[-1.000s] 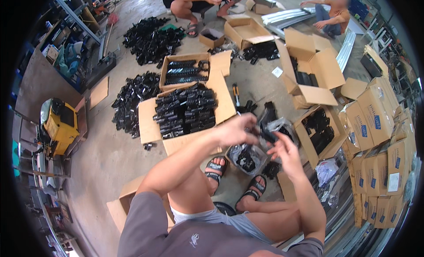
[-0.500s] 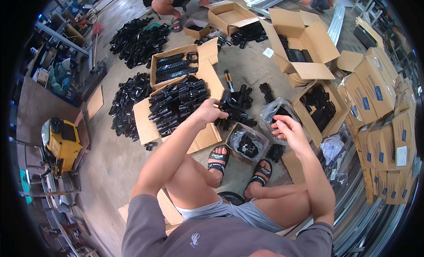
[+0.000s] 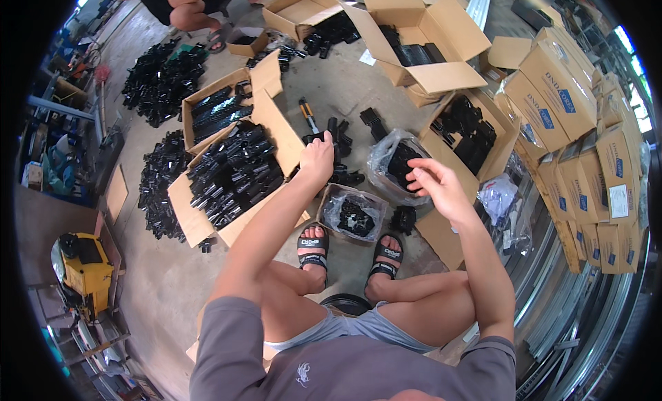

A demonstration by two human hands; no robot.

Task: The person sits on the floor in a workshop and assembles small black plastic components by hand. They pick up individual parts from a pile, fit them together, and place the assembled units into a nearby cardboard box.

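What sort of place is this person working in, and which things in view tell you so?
Probably a workshop or small warehouse floor: open cardboard boxes full of black plastic parts, stacked sealed cartons, and metal rails on bare concrete.

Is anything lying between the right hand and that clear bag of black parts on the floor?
Nothing visible does. The right hand hovers open just above the clear bag of black parts, with only air between them. The left hand is off to the side, on a black part.
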